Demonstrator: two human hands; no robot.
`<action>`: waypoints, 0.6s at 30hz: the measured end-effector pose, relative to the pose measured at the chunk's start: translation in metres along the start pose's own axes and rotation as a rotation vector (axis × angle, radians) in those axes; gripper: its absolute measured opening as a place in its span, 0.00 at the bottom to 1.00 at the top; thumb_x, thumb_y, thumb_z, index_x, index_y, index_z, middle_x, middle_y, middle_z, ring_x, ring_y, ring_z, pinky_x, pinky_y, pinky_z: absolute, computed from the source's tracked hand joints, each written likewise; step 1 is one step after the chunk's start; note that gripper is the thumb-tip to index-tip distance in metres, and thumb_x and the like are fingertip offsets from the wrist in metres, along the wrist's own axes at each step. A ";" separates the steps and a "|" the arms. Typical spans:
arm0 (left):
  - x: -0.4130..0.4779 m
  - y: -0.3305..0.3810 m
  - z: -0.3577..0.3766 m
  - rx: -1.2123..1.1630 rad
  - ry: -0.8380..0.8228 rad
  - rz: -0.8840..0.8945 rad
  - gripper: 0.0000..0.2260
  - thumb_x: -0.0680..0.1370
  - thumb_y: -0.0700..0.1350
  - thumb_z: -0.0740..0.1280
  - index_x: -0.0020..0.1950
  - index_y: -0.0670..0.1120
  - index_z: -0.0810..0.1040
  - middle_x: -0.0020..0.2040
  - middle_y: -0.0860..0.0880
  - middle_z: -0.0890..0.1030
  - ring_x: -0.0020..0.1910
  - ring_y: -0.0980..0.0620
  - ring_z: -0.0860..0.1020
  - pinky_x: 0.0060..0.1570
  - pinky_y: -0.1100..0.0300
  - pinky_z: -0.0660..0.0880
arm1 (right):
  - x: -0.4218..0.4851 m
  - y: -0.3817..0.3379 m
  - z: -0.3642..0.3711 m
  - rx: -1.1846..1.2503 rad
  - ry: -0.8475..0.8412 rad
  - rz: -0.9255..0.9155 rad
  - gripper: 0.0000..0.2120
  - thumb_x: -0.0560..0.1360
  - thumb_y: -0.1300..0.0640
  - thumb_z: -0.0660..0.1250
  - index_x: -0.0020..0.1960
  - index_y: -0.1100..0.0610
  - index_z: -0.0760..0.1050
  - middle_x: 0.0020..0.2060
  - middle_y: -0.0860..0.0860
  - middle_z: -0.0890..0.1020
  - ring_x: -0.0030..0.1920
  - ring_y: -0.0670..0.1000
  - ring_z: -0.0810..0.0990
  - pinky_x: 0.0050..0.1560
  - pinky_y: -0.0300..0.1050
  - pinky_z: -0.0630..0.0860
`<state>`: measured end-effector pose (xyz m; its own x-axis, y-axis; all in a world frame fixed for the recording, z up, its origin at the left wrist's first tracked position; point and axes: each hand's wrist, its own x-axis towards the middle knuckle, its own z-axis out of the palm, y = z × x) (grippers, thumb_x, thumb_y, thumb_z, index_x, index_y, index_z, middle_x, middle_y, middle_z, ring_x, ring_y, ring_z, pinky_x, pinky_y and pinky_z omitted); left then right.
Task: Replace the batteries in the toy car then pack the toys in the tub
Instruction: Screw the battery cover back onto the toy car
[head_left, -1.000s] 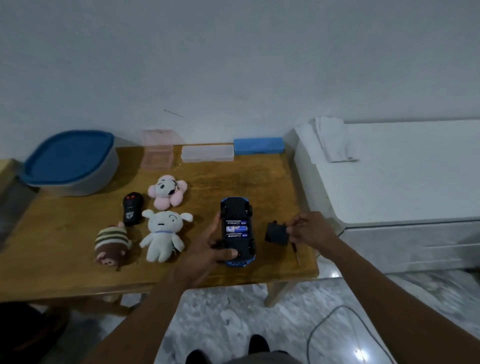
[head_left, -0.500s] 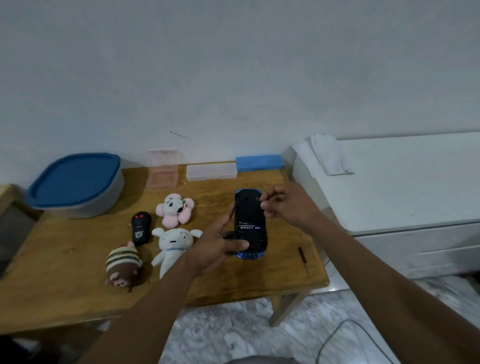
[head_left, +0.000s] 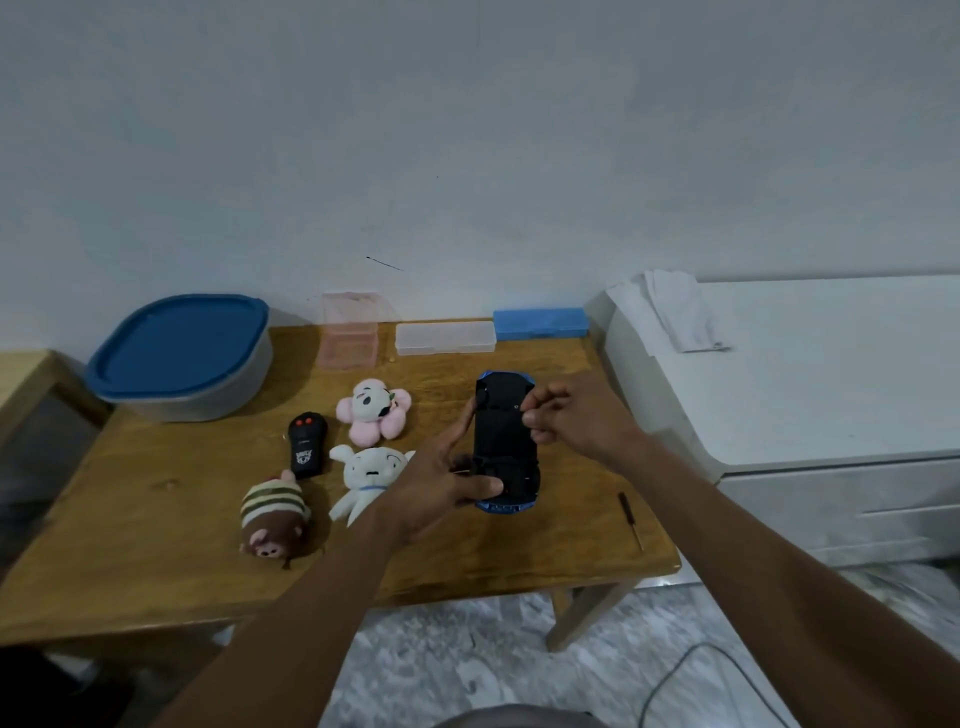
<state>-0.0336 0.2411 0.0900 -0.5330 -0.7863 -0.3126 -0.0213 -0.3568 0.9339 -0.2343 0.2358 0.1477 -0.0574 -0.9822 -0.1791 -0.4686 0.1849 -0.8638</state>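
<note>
The blue toy car (head_left: 501, 436) is upside down above the wooden table (head_left: 156, 545), black underside up, no batteries showing. My left hand (head_left: 436, 488) grips its left side and rear end. With curled fingers, my right hand (head_left: 576, 415) pinches the black battery cover at the car's right edge. The grey tub (head_left: 182, 395) with its blue lid on stands at the back left. On the table lie a pink flower plush (head_left: 371, 410), a white plush (head_left: 366, 478), a striped monkey plush (head_left: 272, 512) and a black remote (head_left: 306, 444).
A small screwdriver (head_left: 629, 519) lies near the table's right front edge. A pink box (head_left: 349, 338), a clear case (head_left: 444, 338) and a blue case (head_left: 540, 322) line the wall. A white cabinet (head_left: 805, 374) stands right of the table. A cable (head_left: 675, 670) runs over the floor.
My right hand carried the black cover from the table to the car's underside, and the batteries are now covered. My left hand lifted the car off the table.
</note>
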 end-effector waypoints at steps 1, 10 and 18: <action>0.000 0.000 0.001 0.006 0.009 0.007 0.45 0.71 0.29 0.71 0.76 0.64 0.57 0.60 0.41 0.81 0.61 0.44 0.79 0.61 0.44 0.76 | 0.000 0.000 0.000 -0.002 0.001 0.000 0.03 0.72 0.66 0.71 0.44 0.61 0.80 0.38 0.56 0.83 0.39 0.54 0.84 0.45 0.49 0.83; -0.002 -0.005 0.009 -0.064 0.059 0.017 0.44 0.71 0.26 0.69 0.75 0.62 0.59 0.58 0.41 0.82 0.57 0.45 0.81 0.51 0.51 0.79 | 0.000 0.007 0.003 -0.019 0.036 0.021 0.04 0.72 0.65 0.71 0.42 0.57 0.80 0.38 0.55 0.84 0.39 0.52 0.85 0.46 0.50 0.83; -0.003 -0.002 0.012 -0.040 0.066 0.023 0.44 0.71 0.25 0.69 0.75 0.61 0.59 0.56 0.43 0.84 0.55 0.47 0.82 0.50 0.54 0.80 | 0.000 0.003 0.001 -0.059 0.009 0.023 0.03 0.73 0.66 0.70 0.45 0.60 0.80 0.40 0.56 0.83 0.41 0.53 0.85 0.47 0.50 0.83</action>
<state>-0.0424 0.2503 0.0917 -0.4761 -0.8254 -0.3035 0.0248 -0.3575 0.9336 -0.2353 0.2366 0.1445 -0.0768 -0.9779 -0.1942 -0.5185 0.2056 -0.8300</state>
